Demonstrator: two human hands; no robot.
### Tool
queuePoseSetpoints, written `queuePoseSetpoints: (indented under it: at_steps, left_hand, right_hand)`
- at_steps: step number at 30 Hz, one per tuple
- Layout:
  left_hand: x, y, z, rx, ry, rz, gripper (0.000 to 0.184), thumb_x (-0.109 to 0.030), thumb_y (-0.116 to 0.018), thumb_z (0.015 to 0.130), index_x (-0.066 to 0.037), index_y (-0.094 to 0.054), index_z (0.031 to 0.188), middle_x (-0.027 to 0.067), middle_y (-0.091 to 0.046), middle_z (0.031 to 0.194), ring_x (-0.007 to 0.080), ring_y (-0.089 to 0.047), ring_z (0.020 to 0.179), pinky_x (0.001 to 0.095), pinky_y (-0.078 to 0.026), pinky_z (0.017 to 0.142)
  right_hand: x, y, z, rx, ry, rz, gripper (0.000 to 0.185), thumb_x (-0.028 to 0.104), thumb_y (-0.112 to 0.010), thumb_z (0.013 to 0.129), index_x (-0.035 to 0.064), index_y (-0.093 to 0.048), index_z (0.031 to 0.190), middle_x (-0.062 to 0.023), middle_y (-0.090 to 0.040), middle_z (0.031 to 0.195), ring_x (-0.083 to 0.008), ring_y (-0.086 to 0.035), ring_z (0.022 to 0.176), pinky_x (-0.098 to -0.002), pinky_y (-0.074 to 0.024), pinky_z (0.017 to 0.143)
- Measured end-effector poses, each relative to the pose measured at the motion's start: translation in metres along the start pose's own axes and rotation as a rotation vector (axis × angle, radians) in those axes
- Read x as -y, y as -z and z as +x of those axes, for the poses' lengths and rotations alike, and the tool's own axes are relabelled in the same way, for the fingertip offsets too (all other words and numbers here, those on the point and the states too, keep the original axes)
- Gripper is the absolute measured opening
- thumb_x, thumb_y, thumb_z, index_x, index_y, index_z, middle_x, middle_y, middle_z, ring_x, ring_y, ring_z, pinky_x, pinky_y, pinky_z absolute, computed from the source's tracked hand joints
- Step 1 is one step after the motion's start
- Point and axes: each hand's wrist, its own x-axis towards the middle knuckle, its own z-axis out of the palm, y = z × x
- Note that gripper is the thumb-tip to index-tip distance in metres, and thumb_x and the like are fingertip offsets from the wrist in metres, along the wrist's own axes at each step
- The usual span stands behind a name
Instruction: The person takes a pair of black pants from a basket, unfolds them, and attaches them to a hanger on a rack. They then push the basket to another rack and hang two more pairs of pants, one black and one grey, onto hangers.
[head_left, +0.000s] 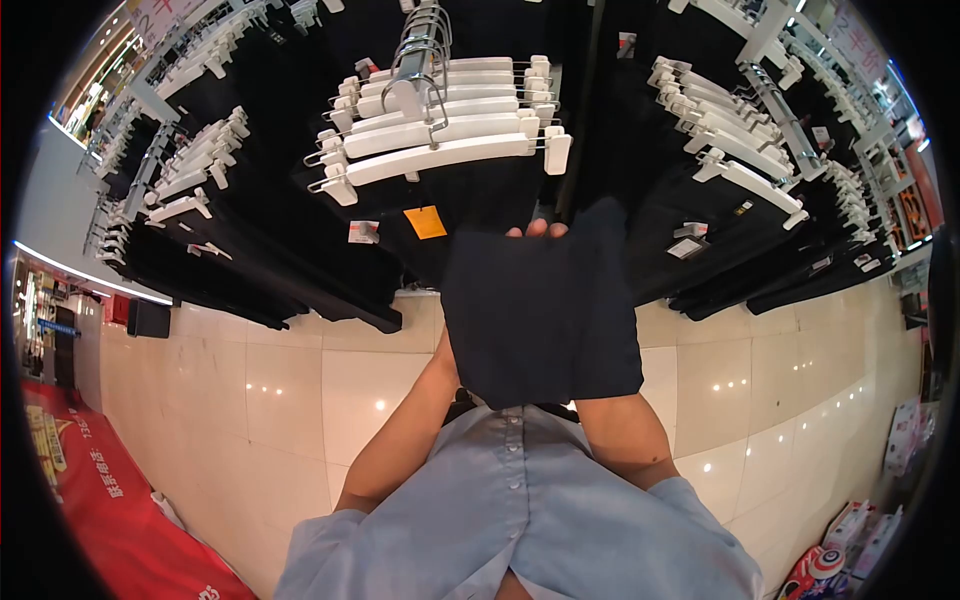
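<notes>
"Dark folded garment (545, 315) right at the clock's hub, held up in front of the body; what lies about it, starting from the left?"

"Red sheet (120, 490) with white lettering at eight o'clock, low down; at ten, white hangers (178, 207) with dark clothes below them."

"And the left arm?"

"Left forearm (400, 430) enters from seven o'clock and runs up to the garment's side; the left hand is covered by the cloth, so I cannot tell how its fingers stand."

"Further along?"

"Orange tag (428, 222) at eleven, below the front hanger (440, 156) of the middle row; that row stands at twelve, on a metal rail; light blue shirt (515, 480) at six, buttoned down the middle; a few fingertips (539, 229) show at the garment's far edge, towards one; which hand they belong to, I cannot tell."

"Then the right?"

"Right forearm (625, 430) between four and five, passing under the garment's near edge; the right hand's grip is hidden too; at two, another row of clip hangers (750, 185) carries more dark clothes."
</notes>
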Motion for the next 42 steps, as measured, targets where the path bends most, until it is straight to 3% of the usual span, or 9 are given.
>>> queuePoseSetpoints:
  at_steps: [6,16,22,28,31,33,37,39,42]
  left_hand:
    - [0.001,0.047,-0.043,0.373,-0.025,-0.615,0.062,-0.028,-0.061,0.084,-0.003,-0.036,0.135,0.0106,-0.051,0.126,0.024,-0.049,0.117,0.0365,-0.037,0.1]
    - [-0.02,0.015,-0.047,0.194,-0.105,-0.285,0.061,0.0,-0.077,0.066,0.004,-0.05,0.121,0.0125,-0.061,0.11,0.0217,-0.061,0.097,0.0343,-0.049,0.087]
    - [-0.066,0.03,-0.039,0.33,-0.286,-0.216,0.062,-0.002,-0.078,0.065,0.004,-0.051,0.121,0.0118,-0.062,0.11,0.0216,-0.061,0.099,0.0331,-0.048,0.088]
    - [-0.073,0.042,-0.019,0.379,-0.222,-0.528,0.062,0.004,-0.069,0.069,0.006,-0.045,0.126,0.0203,-0.057,0.117,0.033,-0.058,0.107,0.0428,-0.047,0.095]
    - [-0.061,0.054,-0.015,0.35,-0.218,-0.563,0.059,0.001,-0.067,0.071,0.007,-0.044,0.126,0.0203,-0.057,0.118,0.0317,-0.06,0.105,0.0407,-0.048,0.093]
    - [-0.057,0.058,-0.006,0.539,-0.27,-0.573,0.059,-0.001,-0.066,0.071,0.008,-0.044,0.126,0.0205,-0.057,0.117,0.0308,-0.061,0.103,0.0388,-0.049,0.092]
    - [-0.048,0.049,-0.006,0.58,-0.287,-0.524,0.062,-0.003,-0.066,0.068,0.01,-0.044,0.124,0.0206,-0.059,0.114,0.0296,-0.062,0.1,0.036,-0.05,0.089]
    - [-0.045,0.046,-0.009,0.457,-0.251,-0.475,0.063,-0.002,-0.067,0.066,0.011,-0.044,0.124,0.0202,-0.059,0.114,0.0303,-0.061,0.101,0.0363,-0.049,0.09]
    - [-0.035,0.058,0.006,0.496,-0.185,-0.486,0.067,-0.002,-0.068,0.063,0.01,-0.045,0.124,0.0186,-0.058,0.117,0.0295,-0.06,0.103,0.0355,-0.047,0.093]
  right_hand:
    - [0.013,0.014,-0.002,0.078,0.015,-0.153,0.031,0.038,-0.048,0.095,0.0085,-0.056,0.093,-0.0083,-0.059,0.102,-0.0303,-0.053,0.111,-0.0465,-0.038,0.103]
    - [0.007,0.026,-0.002,0.376,0.233,-0.717,0.023,0.028,-0.053,0.092,0.0063,-0.055,0.1,-0.0121,-0.06,0.103,-0.0278,-0.054,0.11,-0.041,-0.0404,0.1]
    - [-0.003,0.102,-0.027,0.224,0.187,-1.229,0.031,0.025,-0.058,0.084,0.0005,-0.057,0.103,-0.0136,-0.062,0.1,-0.0252,-0.058,0.101,-0.0352,-0.044,0.092]
    - [0.046,0.246,-0.078,-0.162,-0.277,-2.052,0.041,0.021,-0.064,0.075,-0.0053,-0.059,0.107,-0.0151,-0.065,0.097,-0.0226,-0.063,0.093,-0.0294,-0.0477,0.085]
    - [0.09,0.208,-0.112,-0.383,-0.313,-1.824,0.025,0.01,-0.062,0.076,-0.0033,-0.065,0.098,-0.0099,-0.065,0.082,-0.016,-0.063,0.087,-0.0294,-0.0489,0.08]
    - [0.096,0.152,-0.11,-0.422,0.031,-1.706,0.034,0.004,-0.063,0.073,-0.0028,-0.062,0.106,-0.0097,-0.064,0.094,-0.0141,-0.06,0.093,-0.0283,-0.0485,0.08]
    - [0.078,0.014,-0.071,0.133,0.466,-1.683,0.058,0.007,-0.068,0.07,-0.0004,-0.05,0.124,-0.0099,-0.053,0.121,-0.0175,-0.05,0.112,-0.0323,-0.0414,0.093]
    - [0.063,-0.024,-0.047,0.336,0.177,-1.621,0.064,0.01,-0.072,0.065,0.0008,-0.05,0.125,-0.0099,-0.051,0.123,-0.0209,-0.048,0.116,-0.0337,-0.0367,0.098]
    - [0.053,-0.032,-0.051,0.327,0.226,-1.764,0.068,0.012,-0.075,0.063,0.0035,-0.049,0.126,-0.0089,-0.048,0.126,-0.0227,-0.046,0.118,-0.0378,-0.0353,0.099]
